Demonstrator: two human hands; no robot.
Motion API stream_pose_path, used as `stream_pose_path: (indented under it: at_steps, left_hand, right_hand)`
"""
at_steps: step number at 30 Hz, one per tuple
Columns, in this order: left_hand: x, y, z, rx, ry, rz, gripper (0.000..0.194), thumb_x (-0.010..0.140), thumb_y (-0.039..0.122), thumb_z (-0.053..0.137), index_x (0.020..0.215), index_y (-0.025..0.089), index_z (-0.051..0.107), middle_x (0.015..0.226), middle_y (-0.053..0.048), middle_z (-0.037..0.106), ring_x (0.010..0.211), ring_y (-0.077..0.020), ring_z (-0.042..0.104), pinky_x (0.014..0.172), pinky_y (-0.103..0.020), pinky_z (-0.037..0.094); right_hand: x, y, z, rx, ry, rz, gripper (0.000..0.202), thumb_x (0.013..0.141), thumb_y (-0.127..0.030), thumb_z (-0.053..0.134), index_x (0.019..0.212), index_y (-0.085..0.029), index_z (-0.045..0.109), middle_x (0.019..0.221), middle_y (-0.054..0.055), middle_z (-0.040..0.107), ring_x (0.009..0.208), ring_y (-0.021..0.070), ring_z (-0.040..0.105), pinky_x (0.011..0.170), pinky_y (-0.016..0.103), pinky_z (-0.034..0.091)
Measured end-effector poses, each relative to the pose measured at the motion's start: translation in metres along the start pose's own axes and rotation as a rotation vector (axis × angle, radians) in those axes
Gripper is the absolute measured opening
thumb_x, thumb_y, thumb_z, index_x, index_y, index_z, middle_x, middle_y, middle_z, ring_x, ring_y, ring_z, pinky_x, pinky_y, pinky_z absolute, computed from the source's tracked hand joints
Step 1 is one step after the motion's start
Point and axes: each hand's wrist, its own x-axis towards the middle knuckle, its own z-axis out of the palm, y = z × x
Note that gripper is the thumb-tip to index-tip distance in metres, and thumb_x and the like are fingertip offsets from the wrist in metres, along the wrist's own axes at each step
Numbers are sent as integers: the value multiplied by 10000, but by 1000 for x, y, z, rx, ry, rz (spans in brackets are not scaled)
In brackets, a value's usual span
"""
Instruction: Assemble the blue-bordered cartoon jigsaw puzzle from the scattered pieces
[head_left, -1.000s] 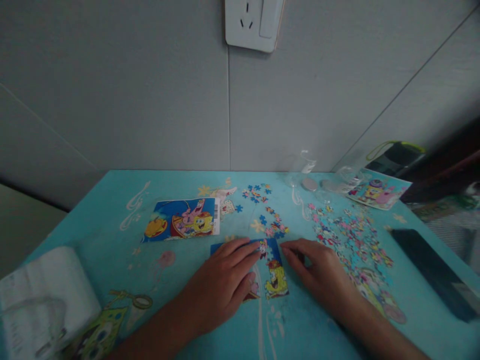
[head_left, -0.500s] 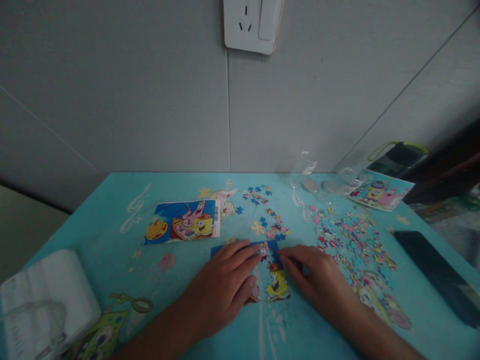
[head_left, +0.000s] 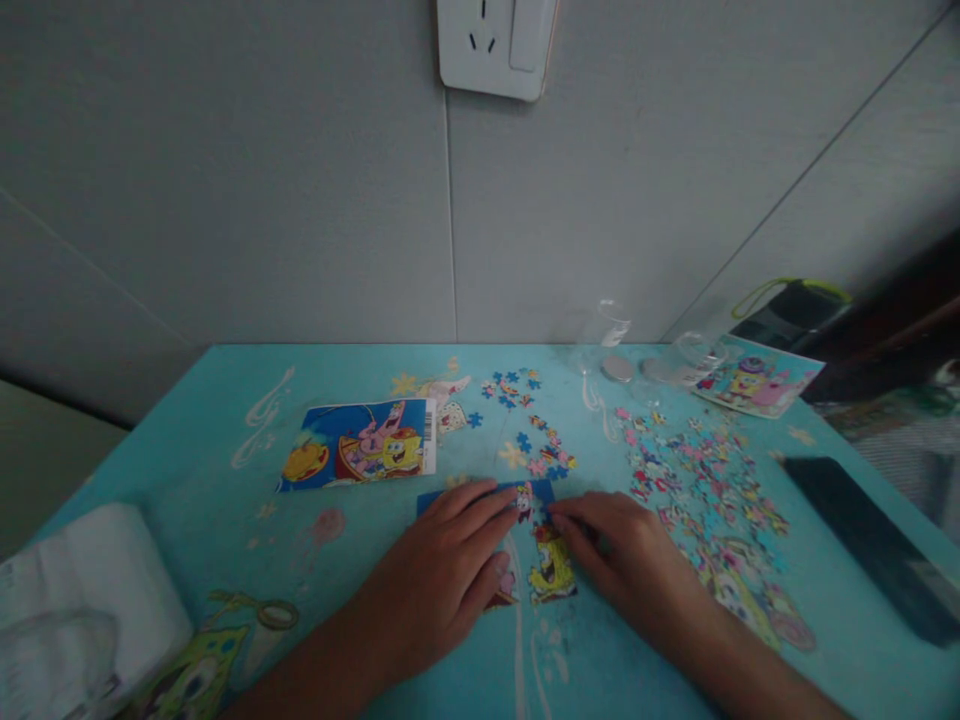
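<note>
- Two hands rest flat on a small, partly joined puzzle panel [head_left: 546, 560] that lies on the turquoise surface [head_left: 225, 500], near its front edge at about 6 o'clock from the wall socket [head_left: 495, 45].
- Left hand [head_left: 442, 575] lies spread, palm down, over the panel's left half, fingertips reaching its top edge; it pinches nothing.
- Right hand [head_left: 626, 560] lies at 3 o'clock of the panel, fingers pressed together and pointing toward 9 o'clock, the tips touching the panel's top right part; whether a piece sits under them cannot be told.
- Risk, as I judge it: the joined pieces look thin and loosely locked, so a sideways push from the right fingertips could buckle or split the panel; the left palm may drag it.
- Loose pieces [head_left: 697, 480] lie scattered at 2 o'clock of the right hand, just beside the wrist; a sweep of the forearm could scatter them.
- Reference picture [head_left: 360, 455] lies at 11 o'clock of the panel, apart from it.
- Against the earlier frame, the right fingertips have crept leftward onto the panel, closing the gap to the left hand; the left hand has barely shifted.
</note>
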Motion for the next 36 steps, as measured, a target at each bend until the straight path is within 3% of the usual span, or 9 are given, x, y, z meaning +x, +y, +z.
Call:
stream_pose_path:
  at_steps: [36]
  left_hand:
    - [-1, 2, 0, 14, -31, -8, 487, 1063, 337, 395, 1539, 305, 297, 1605, 88, 308, 1492, -174, 233, 1261, -464, 332]
  right_hand:
    - [0, -3, 1, -28, -5, -29, 225, 1013, -284, 517, 1059, -262, 737, 940, 28, 751, 855, 183, 684, 843, 330, 516]
